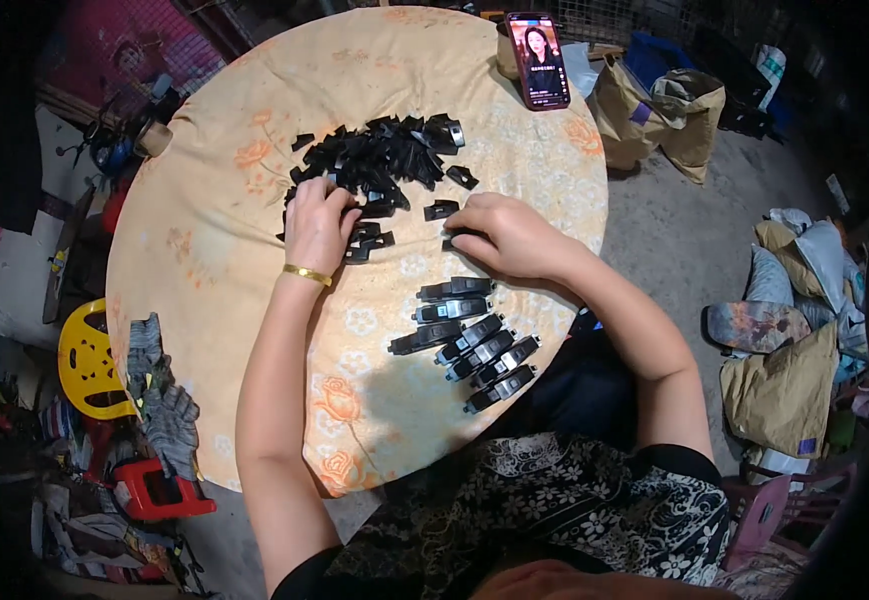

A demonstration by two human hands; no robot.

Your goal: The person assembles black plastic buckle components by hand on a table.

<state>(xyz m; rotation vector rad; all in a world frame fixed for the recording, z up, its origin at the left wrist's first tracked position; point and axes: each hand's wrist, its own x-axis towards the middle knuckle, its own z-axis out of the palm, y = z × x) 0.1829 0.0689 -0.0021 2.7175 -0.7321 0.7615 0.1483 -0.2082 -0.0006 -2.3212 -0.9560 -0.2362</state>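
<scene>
A heap of small black plastic parts point(380, 155) lies on the round cloth-covered table. My left hand point(318, 222), with a gold-coloured bracelet at the wrist, curls its fingers down at the heap's near left edge; what they grip, if anything, is hidden. Right of the heap, my right hand point(505, 236) is closed with thumb and fingers on a black plastic part point(449, 244), mostly covered by the hand. A loose black part point(441, 210) rests by its fingertips. Between the hands lie a few more black parts point(369, 240). Nearer me, several longer black pieces point(475, 338) form a fanned row.
A phone point(539, 62) showing a person on its screen stands upright at the table's far right edge. Grey gloves point(163, 400) hang over the left edge beside a yellow stool seat point(93, 360). Brown bags point(630, 110) stand on the floor at right, with more sacks point(780, 385) nearer.
</scene>
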